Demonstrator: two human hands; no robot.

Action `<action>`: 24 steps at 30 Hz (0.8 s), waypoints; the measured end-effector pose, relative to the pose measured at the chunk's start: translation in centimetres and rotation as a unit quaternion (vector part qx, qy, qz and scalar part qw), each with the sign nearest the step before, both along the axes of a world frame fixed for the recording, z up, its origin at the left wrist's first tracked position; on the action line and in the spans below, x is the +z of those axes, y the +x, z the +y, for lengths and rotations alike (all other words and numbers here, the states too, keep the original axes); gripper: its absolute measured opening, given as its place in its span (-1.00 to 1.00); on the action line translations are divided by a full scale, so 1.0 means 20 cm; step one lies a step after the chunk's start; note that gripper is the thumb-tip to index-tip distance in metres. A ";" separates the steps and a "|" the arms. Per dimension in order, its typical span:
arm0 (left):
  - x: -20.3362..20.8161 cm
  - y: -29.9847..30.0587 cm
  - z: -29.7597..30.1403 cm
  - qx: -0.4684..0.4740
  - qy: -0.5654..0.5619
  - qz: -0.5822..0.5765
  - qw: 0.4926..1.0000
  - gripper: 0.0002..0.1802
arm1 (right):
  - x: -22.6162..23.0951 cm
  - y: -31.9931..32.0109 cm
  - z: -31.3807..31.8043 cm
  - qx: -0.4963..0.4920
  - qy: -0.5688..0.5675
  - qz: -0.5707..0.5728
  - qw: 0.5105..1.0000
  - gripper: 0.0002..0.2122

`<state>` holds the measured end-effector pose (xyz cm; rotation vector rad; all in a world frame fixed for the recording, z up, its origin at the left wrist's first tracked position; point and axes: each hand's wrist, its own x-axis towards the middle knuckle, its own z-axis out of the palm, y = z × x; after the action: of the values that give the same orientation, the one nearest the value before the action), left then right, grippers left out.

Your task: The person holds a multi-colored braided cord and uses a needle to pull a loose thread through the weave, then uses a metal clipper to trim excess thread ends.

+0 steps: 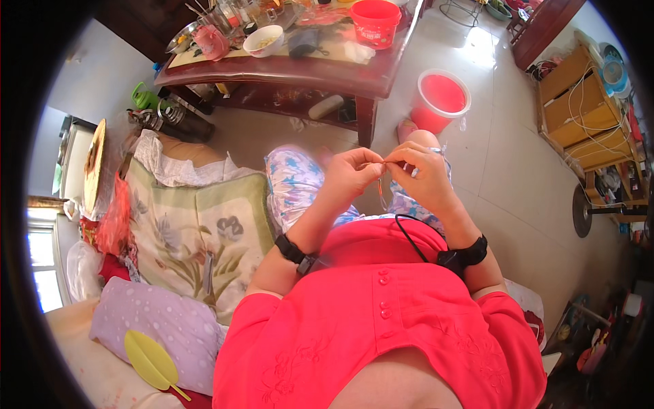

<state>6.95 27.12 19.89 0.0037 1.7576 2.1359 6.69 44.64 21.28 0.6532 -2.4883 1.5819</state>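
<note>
Over my lap, my left hand (353, 178) and my right hand (424, 176) meet fingertip to fingertip. Both are closed in a pinch on a thin strand (382, 194), which dangles below the fingers with orange and pale parts. Its exact kind is too small to make out. Directly beneath are my legs in white trousers (294, 187) with a blue and purple pattern. Dark bands circle both forearms, and a black cable (409, 238) runs by the right one.
Ahead stands a dark red table (286, 73) with a bowl (263, 41), jars and a red bucket (375, 26). Another red bucket (443, 99) is on the floor. At left lie a floral cushion (177, 225), a lilac pillow (157, 324) and a yellow leaf-shaped fan (151, 360). A wooden cabinet (579, 109) stands right.
</note>
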 end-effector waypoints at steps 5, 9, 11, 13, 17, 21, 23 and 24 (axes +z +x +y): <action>0.00 0.00 0.01 -0.006 -0.018 0.061 0.998 -0.88 | -0.02 -0.02 0.02 -0.035 0.022 0.056 0.998 -0.98; -0.02 -0.01 -0.04 0.006 -0.030 0.019 0.999 -0.89 | -0.08 -0.08 0.09 -0.100 0.003 0.058 0.993 -0.95; -0.01 -0.01 -0.04 0.003 0.000 0.024 1.000 -0.90 | -0.08 -0.07 0.09 -0.100 0.003 0.042 0.994 -0.96; -0.03 -0.01 -0.04 0.006 -0.004 0.031 0.999 -0.89 | -0.03 -0.04 0.06 -0.097 0.003 0.028 0.995 -0.96; -0.02 0.00 -0.02 -0.004 -0.001 0.036 0.999 -0.89 | 0.03 0.00 0.00 -0.004 -0.036 -0.038 0.999 -0.96; -0.01 0.00 0.02 0.007 0.020 0.062 0.998 -0.90 | 0.01 0.01 0.00 -0.005 -0.024 -0.058 0.998 -0.96; -0.02 0.00 0.01 0.001 0.003 0.078 0.997 -0.91 | 0.01 0.00 0.00 -0.025 -0.017 -0.030 0.999 -0.96; -0.02 0.00 0.01 0.001 0.003 0.078 0.997 -0.91 | 0.01 -0.01 0.00 -0.045 -0.012 -0.001 0.999 -0.97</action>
<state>7.01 27.28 19.43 0.1741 1.8378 2.1953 6.51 44.70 21.51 0.5277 -2.4603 1.5782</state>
